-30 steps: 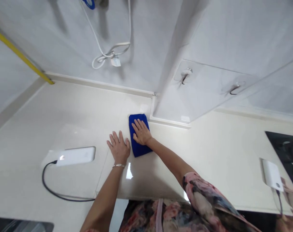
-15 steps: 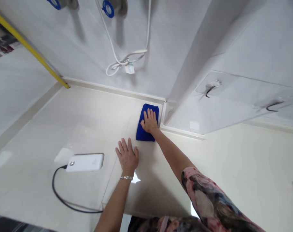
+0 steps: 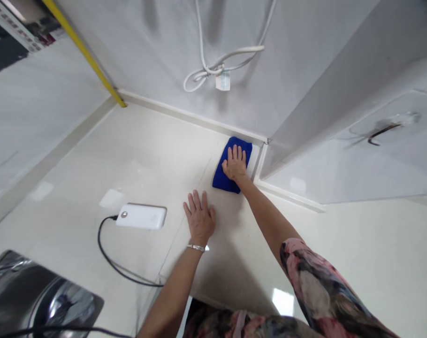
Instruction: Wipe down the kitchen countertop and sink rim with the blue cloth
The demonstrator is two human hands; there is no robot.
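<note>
A folded blue cloth lies flat on the cream countertop, close to the inner corner of the wall. On top of it rests my right hand, palm down with the fingers stretched out. My left hand is spread flat on the bare counter, lower and to the left of the cloth, not touching it. A silver bracelet circles my left wrist. Left of that hand lies a white power bank with a black cable plugged into its end.
A steel sink fills the lower left. Along the back wall hangs a knotted white cord. A yellow pipe meets the counter in the left corner. A wall column juts out at right, with a hook on it.
The view has shifted, bringing the sink into sight and the blue valve handles out of it. My right hand still lies on the cloth, which sits slightly farther from the corner and is turned a little.
</note>
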